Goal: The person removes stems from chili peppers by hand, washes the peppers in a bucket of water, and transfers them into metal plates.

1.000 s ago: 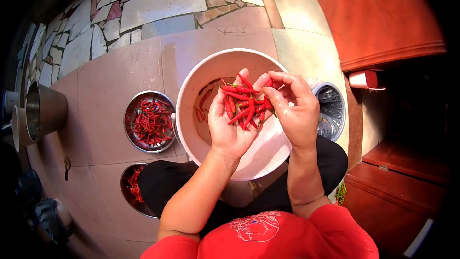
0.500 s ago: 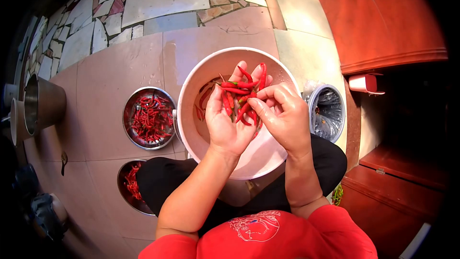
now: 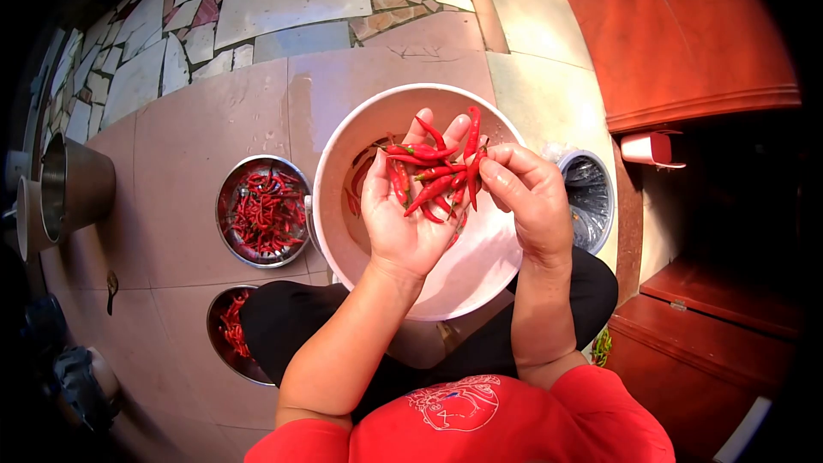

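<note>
Cupped palm up, my left hand point(image 3: 396, 231) holds several red chili peppers point(image 3: 426, 153) with green stem ends over a pink bucket point(image 3: 476, 279). Thumb and index finger of my right hand point(image 3: 538, 206) are closed in a pinch on one red chili pepper point(image 3: 473, 178) at the edge of that handful. Inside the bucket, more red chilies lie in what looks like water, partly hidden behind my left hand.
Left of the bucket sits a metal bowl of red chilies point(image 3: 264, 214); a second bowl point(image 3: 225, 369) is partly behind my knee. A bin lined with a dark bag point(image 3: 590, 201) stands to the right. Metal buckets point(image 3: 86, 184) are at far left, red wooden furniture point(image 3: 686, 34) at right.
My right hand has moved slightly right and now pinches a chili pepper upright at the edge of the pile. My left hand stays almost in place with its handful.
</note>
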Available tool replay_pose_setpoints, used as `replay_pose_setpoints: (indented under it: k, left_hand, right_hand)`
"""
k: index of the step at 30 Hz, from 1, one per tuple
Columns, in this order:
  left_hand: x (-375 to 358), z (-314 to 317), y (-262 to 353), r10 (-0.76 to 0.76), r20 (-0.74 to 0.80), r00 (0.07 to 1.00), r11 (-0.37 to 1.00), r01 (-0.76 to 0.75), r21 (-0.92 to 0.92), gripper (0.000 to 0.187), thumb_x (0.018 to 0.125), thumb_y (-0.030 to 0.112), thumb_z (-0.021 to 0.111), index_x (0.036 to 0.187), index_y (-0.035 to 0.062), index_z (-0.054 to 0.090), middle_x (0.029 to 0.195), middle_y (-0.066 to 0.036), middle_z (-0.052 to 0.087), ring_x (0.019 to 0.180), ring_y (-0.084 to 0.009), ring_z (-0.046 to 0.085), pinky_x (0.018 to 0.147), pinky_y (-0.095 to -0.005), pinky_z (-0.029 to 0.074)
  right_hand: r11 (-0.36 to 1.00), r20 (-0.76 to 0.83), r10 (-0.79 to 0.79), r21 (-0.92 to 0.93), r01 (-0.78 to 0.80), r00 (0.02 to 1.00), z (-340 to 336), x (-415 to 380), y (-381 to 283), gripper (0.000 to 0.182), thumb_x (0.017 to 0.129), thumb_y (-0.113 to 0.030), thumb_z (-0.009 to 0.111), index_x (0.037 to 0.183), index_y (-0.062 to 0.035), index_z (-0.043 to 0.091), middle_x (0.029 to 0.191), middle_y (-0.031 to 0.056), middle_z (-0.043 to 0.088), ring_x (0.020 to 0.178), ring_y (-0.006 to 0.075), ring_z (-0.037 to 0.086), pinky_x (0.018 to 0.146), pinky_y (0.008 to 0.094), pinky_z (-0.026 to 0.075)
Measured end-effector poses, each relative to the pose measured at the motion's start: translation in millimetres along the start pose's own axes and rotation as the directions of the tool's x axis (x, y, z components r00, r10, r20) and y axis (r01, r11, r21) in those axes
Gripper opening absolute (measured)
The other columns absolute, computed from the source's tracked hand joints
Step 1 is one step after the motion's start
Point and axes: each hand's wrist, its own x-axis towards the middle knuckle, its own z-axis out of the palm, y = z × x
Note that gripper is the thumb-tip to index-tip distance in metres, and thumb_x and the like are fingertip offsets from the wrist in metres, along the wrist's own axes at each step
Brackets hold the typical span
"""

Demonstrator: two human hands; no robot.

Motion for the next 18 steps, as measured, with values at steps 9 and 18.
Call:
replay_pose_setpoints:
  k: [9,18]
  left_hand:
    - [-1,2,0,0.002,-0.003,1.0,1.0,-0.002,0.004,0.05,0.098,0.041,0.023,0.132,0.0094,0.042,0.136,-0.022,0.042,0.125,-0.0398,0.041,0.106,-0.0484,0.033]
    - [0,-3,2,0.04,0.042,0.998,0.997,-0.042,0.061,0.051,0.097,0.038,0.021,0.134,0.0102,0.041,0.138,-0.022,0.04,0.128,-0.0399,0.036,0.11,-0.0495,0.025]
  right_hand:
    - [0.984,-0.042,-0.127,-0.129,0.121,0.991,8,4,14,0.02,0.082,-0.001,0.066,0.1,0.0018,0.06,0.085,-0.0008,0.059,0.072,0.0029,0.05,0.062,0.0161,0.041]
    - [0.526,0.326,-0.51,-0.615,0.588,0.796,21,2,8,0.028,0.068,0.001,0.071,0.094,-0.0102,0.069,0.083,0.0046,0.056,0.07,0.0168,0.057,0.061,0.0272,0.048]
